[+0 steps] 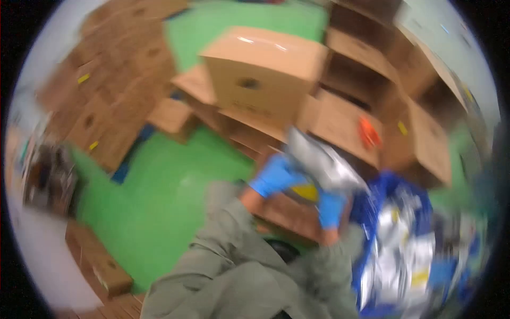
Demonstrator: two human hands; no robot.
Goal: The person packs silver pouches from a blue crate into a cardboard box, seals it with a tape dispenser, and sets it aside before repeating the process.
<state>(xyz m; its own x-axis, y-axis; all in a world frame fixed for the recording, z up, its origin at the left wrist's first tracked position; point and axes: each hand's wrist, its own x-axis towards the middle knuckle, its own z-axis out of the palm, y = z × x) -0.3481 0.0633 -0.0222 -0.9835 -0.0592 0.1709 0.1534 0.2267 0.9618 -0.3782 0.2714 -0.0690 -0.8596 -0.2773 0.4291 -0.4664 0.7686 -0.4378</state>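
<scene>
A shiny silver foil bag [329, 162] is held up in front of me, blurred by motion. My left hand [275, 176], in a blue glove, grips its left end. At its lower right edge my right hand [330, 208], also gloved in blue, is closed on the bag, with the fingers partly hidden. A yellow patch [305, 191] shows between the two hands. Below them is an open cardboard box [295, 215].
A large closed carton [265, 74] stands ahead on other boxes. Open cartons [353, 119] are at the right, one with an orange item [367, 133] on it. A blue plastic sack [372, 212] of silver bags lies near my right. Stacked cartons [117, 90] fill the left.
</scene>
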